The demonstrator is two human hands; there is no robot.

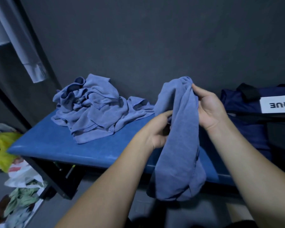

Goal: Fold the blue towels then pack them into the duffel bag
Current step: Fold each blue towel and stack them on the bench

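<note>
One blue towel (179, 145) hangs bunched and lengthwise in front of the blue bench (56, 145). My right hand (209, 109) pinches its top end, raised above the bench. My left hand (158, 130) grips the same towel lower down, at its left edge, fingers curled into the cloth. A crumpled pile of several blue towels (95, 111) lies on the bench to the left. The navy duffel bag (253, 116), with a white label, sits at the bench's right end against the wall.
A dark wall runs behind the bench. On the floor at the left lie white plastic bags (21, 176), a yellow-green cloth (2, 152) and pale green fabric (21, 199). A pale garment (23, 46) hangs at the upper left.
</note>
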